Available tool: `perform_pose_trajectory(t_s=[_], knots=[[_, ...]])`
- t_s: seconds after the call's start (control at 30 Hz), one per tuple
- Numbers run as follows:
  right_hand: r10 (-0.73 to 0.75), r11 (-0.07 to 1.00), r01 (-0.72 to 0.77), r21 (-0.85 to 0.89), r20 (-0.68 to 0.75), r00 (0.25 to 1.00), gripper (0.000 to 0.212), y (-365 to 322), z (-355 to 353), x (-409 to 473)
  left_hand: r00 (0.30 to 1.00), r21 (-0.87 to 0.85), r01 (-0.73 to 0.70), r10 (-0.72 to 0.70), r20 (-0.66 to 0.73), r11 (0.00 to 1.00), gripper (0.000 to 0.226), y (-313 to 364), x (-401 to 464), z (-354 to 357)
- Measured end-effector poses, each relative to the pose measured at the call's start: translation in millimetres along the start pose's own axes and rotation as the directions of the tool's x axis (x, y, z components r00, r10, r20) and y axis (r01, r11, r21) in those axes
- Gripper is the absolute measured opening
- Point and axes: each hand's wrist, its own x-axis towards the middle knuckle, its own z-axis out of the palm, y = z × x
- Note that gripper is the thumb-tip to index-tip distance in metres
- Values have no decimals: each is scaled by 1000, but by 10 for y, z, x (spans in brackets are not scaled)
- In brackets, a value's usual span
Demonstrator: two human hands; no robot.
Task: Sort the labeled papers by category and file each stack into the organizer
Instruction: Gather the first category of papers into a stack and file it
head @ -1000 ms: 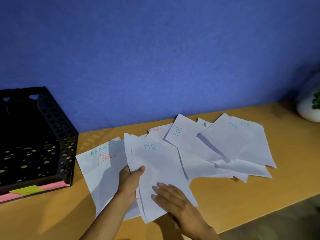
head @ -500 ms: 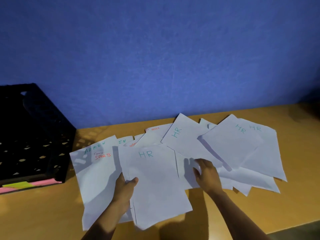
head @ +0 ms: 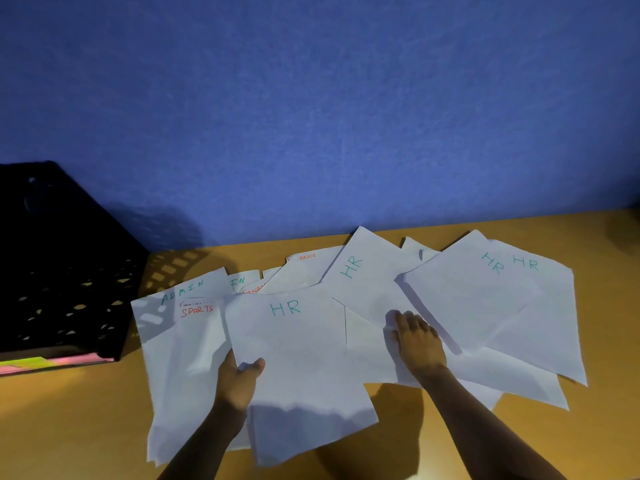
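Observation:
White labeled papers lie spread over a wooden desk (head: 69, 427). My left hand (head: 239, 379) pinches the left edge of a sheet marked HR (head: 298, 351), thumb on top. My right hand (head: 417, 341) lies flat, fingers together, on the lower part of a second HR sheet (head: 367, 282). Two more HR sheets (head: 474, 292) (head: 547, 306) overlap at the right. At the left lie a SPORTS sheet (head: 183, 358) and an ADMIN sheet (head: 194, 289) partly under it. A black mesh organizer (head: 69, 278) stands at the far left.
A blue wall rises right behind the desk. Pink and yellow paper (head: 52, 362) sticks out of the organizer's bottom tier. Sheets with red lettering (head: 304, 268) peek out behind the pile. The desk's front edge runs at the lower right.
My right hand has left the near HR sheet and moved right and away onto the second HR sheet. My left hand keeps its hold. The camera has shifted left, losing the white pot.

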Motion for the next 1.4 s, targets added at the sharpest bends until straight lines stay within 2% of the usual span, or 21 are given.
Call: perform_pose_trajectory(t_s=[0.17, 0.3, 0.37, 0.43, 0.5, 0.57, 0.6, 0.67, 0.73, 0.83, 0.93, 0.97, 1.03, 1.13, 1.27, 1.33, 1.4], knots=[[-26, 968, 52, -246, 109, 994, 66, -50, -36, 29, 999, -95, -9, 13, 40, 995, 41, -8, -5, -10], [-18, 977, 29, -210, 55, 998, 51, -75, -159, 20, 993, -67, -94, 98, 59, 993, 46, 11, -28, -38], [-12, 993, 9, -117, -30, 999, 45, -177, -293, 0, 986, -2, -159, 158, 53, 987, 50, 25, -45, -24], [-12, 1000, 9, -22, -116, 993, 49, -374, -462, -31, 970, 124, -242, 240, 31, 962, 58, 59, -88, 19], [-9, 1000, 9, -2, -160, 987, 58, -629, -654, -113, 937, 267, -336, 348, 3, 903, 73, 84, -131, 56], [-72, 997, 72, -10, -257, 964, 66, -887, -773, -236, 910, 399, -391, 413, 33, 829, 78, 75, -132, 77], [-110, 994, 112, -9, -285, 952, 66, -1009, -795, -299, 916, 445, -387, 392, 86, 807, 76, 65, -127, 84], [-170, 983, 183, 19, -287, 943, 62, -1249, -789, -421, 949, 398, -314, 273, 157, 862, 66, 63, -142, 118], [-217, 971, 237, 43, -274, 937, 57, -1474, -747, -544, 962, 361, -271, 239, 134, 892, 49, 82, -138, 160], [-254, 956, 283, 72, -274, 928, 52, -1728, -703, -697, 959, 357, -284, 261, 112, 890, 34, 176, -141, 241], [-258, 944, 305, 122, -300, 918, 44, -1863, -726, -783, 970, 209, -232, 211, 116, 950, 18, 319, -161, 292], [-268, 936, 323, 138, -312, 911, 39, -1892, -737, -806, 971, 166, -221, 201, 131, 961, 16, 366, -177, 300], [-297, 911, 374, 175, -351, 888, 26, -1926, -745, -841, 957, 160, -257, 229, 175, 953, 27, 455, -202, 319], [-326, 855, 440, 274, -375, 868, 22, -1886, -766, -848, 927, 271, -361, 312, 210, 892, 29, 563, -195, 388], [-253, 769, 382, 513, -305, 918, 38, -1668, -922, -816, 920, 345, -390, 342, 194, 854, 36, 647, -120, 531], [-94, 705, 289, 648, -319, 943, 48, -1452, -949, -819, 905, 302, -415, 353, 240, 858, 39, 695, -82, 606], [146, 609, 176, 774, -327, 934, 41, -1172, -957, -815, 893, 247, -418, 346, 287, 874, 38, 725, -33, 694]])
